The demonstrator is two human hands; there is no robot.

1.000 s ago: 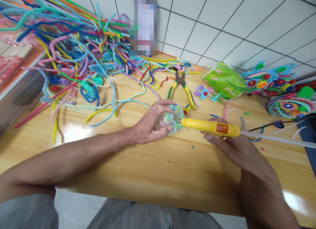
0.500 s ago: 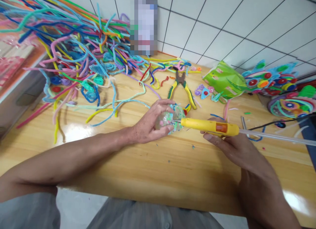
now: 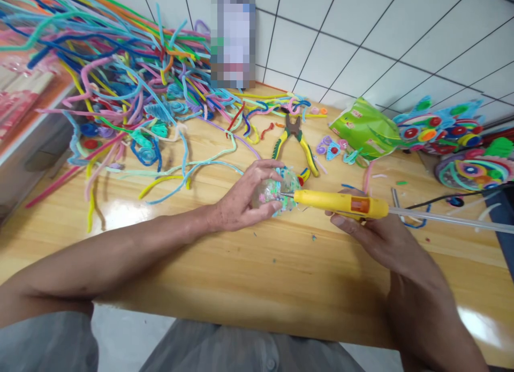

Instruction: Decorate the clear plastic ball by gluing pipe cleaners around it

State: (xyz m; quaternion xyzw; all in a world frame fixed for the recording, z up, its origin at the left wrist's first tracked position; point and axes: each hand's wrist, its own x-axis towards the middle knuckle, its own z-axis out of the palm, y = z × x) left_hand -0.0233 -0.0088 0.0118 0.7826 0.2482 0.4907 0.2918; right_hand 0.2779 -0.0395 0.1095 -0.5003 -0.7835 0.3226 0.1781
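Note:
My left hand (image 3: 251, 192) is closed around the side of a small clear, rounded piece (image 3: 289, 187) with blue, green and pink bits on it; its exact kind I cannot make out. In my right hand (image 3: 369, 230) is a yellow hot glue gun (image 3: 333, 200), lying level with its nozzle pointing left. The nozzle tip reaches the clear piece, between my left thumb and fingers. A long translucent glue stick (image 3: 437, 218) sticks out of the gun's back end. Pliers (image 3: 294, 142) with yellow and green handles lie open just beyond the clear piece.
A tangled heap of coloured pipe cleaners (image 3: 132, 88) fills the back left. Near the tiled wall (image 3: 333, 45) stands a blurred-out upright object (image 3: 235, 45). A green packet (image 3: 365, 131) and decorated pipe-cleaner pieces (image 3: 461, 168) are at the right. A black cord (image 3: 453, 196) runs behind the glue stick.
Hardly anything differs. Both hands, the glue gun and the clear piece keep their places; the whole view has shifted very slightly.

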